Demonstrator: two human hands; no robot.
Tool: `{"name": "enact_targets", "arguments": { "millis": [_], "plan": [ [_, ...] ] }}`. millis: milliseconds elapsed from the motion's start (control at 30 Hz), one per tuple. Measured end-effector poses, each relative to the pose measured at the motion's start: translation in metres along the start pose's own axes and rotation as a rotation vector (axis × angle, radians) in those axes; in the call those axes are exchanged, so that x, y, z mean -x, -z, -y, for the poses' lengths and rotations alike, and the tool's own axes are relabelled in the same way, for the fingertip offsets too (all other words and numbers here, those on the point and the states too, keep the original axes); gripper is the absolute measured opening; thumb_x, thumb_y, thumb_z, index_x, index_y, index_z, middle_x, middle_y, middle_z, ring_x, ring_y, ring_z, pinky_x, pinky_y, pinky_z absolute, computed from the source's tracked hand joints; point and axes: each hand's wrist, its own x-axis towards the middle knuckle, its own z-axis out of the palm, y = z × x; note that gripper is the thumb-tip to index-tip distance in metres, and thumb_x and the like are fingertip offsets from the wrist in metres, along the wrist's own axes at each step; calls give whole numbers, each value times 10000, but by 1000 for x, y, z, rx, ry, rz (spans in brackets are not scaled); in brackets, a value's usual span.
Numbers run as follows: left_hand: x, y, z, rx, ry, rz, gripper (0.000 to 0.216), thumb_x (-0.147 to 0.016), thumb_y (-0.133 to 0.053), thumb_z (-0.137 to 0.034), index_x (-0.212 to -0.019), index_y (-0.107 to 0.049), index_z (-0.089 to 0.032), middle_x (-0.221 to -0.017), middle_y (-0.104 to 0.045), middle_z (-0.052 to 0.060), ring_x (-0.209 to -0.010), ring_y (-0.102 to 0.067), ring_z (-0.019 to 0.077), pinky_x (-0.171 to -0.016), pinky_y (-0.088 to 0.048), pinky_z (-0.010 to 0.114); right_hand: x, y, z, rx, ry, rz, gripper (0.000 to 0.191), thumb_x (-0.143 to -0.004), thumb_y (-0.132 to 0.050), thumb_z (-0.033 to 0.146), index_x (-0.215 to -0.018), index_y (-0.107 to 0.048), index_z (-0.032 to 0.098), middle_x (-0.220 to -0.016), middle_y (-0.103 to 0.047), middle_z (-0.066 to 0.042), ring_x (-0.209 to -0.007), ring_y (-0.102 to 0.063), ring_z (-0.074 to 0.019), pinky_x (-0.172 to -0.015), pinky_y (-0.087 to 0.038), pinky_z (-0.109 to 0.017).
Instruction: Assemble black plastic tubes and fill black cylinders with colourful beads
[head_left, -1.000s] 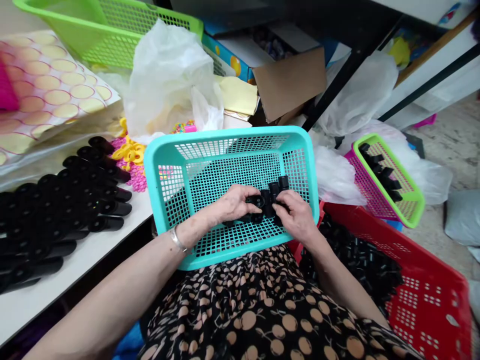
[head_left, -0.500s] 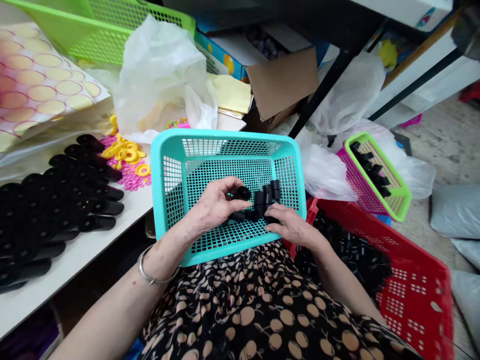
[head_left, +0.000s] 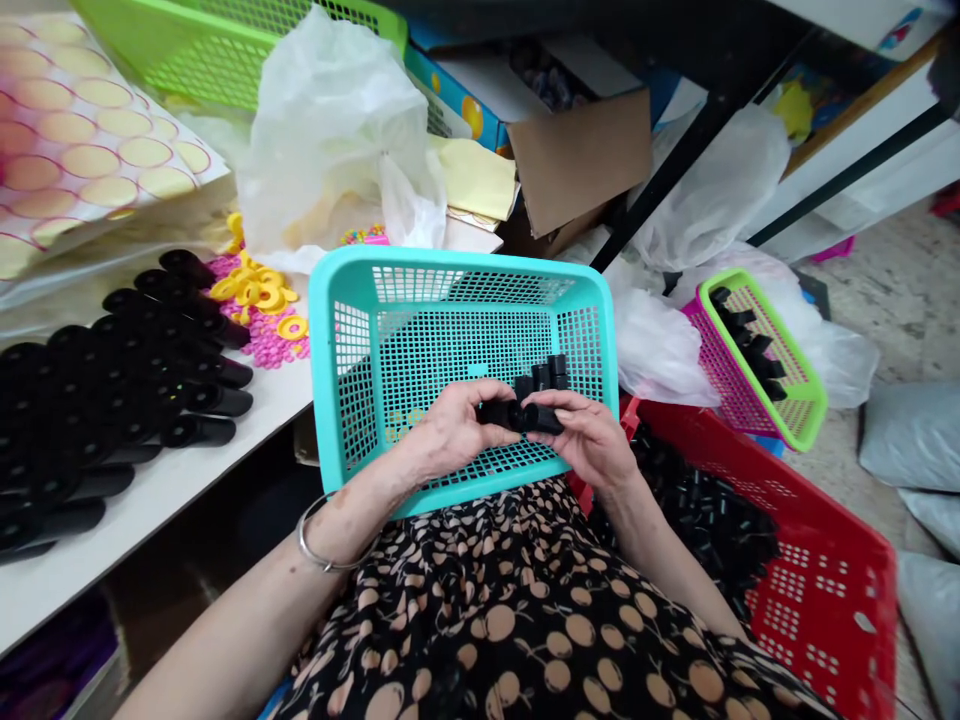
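Over the turquoise basket [head_left: 465, 262], my left hand [head_left: 450, 428] is closed on a black plastic tube [head_left: 495, 413], thumb below and fingers above. Facing it, my right hand [head_left: 598, 440] pinches a short black cap-like piece [head_left: 541, 418]. The ends of the two pieces are close together; whether they touch I cannot tell. Behind my fingers, several similar black pieces [head_left: 556, 368] rest in the basket's right part, partly hidden by my hands. The basket sits on my lap.
Rows of black tubes [head_left: 202, 400] lie on the white table at left, near yellow rings [head_left: 259, 290] and pink beads [head_left: 276, 345]. At right are a red crate [head_left: 825, 530] of black pieces and a small green-and-pink basket [head_left: 810, 415]. An opened cardboard box [head_left: 585, 160] stands behind.
My right hand has lifted a black piece from the basket and brought it left to the tube in my left hand. The tube has turned from facing up to lying sideways.
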Motion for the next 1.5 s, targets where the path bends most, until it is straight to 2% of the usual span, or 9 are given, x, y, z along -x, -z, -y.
{"name": "enact_targets", "arguments": {
  "millis": [167, 333, 433, 600, 700, 967, 1167, 1300, 1500],
  "plan": [
    [-2, 4, 7, 21, -19, -14, 271, -609, -738, -215, -849, -625, -161, -719, -570, -21, -669, -496, 122, -630, -387, 268, 0, -4, -1, -54, -40, -57, 206, -769, -701, 275, -949, -687, 177, -1041, -684, -66, -923, -652, -158, -816, -583, -322],
    [-3, 6, 14, 50, -48, -13, 266, -618, -761, -230, -843, -641, -155, -744, -594, -8, -705, -532, 132, -662, -418, 275, 4, -6, 4, 102, -201, 72, 282, -680, -759, 155, -938, -644, 159, -836, -678, -13, -727, -670, -116, -682, -594, -259],
    [-4, 6, 12, 101, -45, -39, 268, -619, -765, -245, -841, -650, -147, -765, -614, 4, -729, -551, 139, -699, -438, 289, 3, -9, 3, 84, -304, 100, 364, -658, -741, 99, -990, -615, 182, -894, -672, -3, -747, -686, -136, -715, -595, -307],
    [-5, 10, 7, 220, -92, -201, 399, -595, -780, -222, -965, -648, -155, -866, -636, 19, -828, -563, 144, -769, -446, 290, -5, -16, 5, -162, -165, -35, 373, -738, -641, 161, -1103, -580, 210, -1017, -681, -29, -912, -684, -169, -924, -527, -388],
    [-4, 11, 6, 244, -83, -162, 414, -609, -774, -228, -999, -650, -161, -907, -646, 27, -856, -574, 150, -798, -453, 303, -6, -20, 7, -192, -147, -49, 380, -782, -606, 178, -1158, -564, 222, -1067, -679, -39, -957, -672, -157, -967, -501, -388],
    [-2, 5, 5, 197, -94, -161, 361, -608, -784, -255, -931, -653, -161, -775, -626, 2, -714, -566, 132, -710, -471, 297, -1, -34, 7, -147, -180, 40, 319, -777, -664, 185, -1082, -575, 204, -942, -704, -26, -889, -694, -166, -852, -560, -340],
    [-5, 5, 6, 225, -125, -189, 394, -587, -802, -282, -927, -642, -161, -770, -619, 0, -721, -575, 139, -726, -478, 310, -9, -33, -2, -279, -258, -79, 187, -842, -622, 366, -906, -588, 194, -828, -715, -12, -724, -680, -124, -699, -576, -261],
    [-5, 5, 5, 135, -161, -207, 388, -573, -812, -293, -896, -643, -161, -770, -618, 3, -720, -559, 137, -713, -460, 297, -13, -35, -3, -381, -258, -151, 146, -848, -626, 343, -836, -599, 200, -800, -704, 17, -682, -653, -88, -626, -565, -195],
    [-2, 4, 6, 30, -193, -290, 352, -621, -780, -308, -911, -638, -168, -774, -598, 4, -684, -514, 122, -655, -432, 271, -14, -37, -2, -421, -240, -218, 87, -840, -645, 289, -856, -613, 209, -766, -689, 33, -665, -655, -96, -645, -599, -236]
  ]
}}
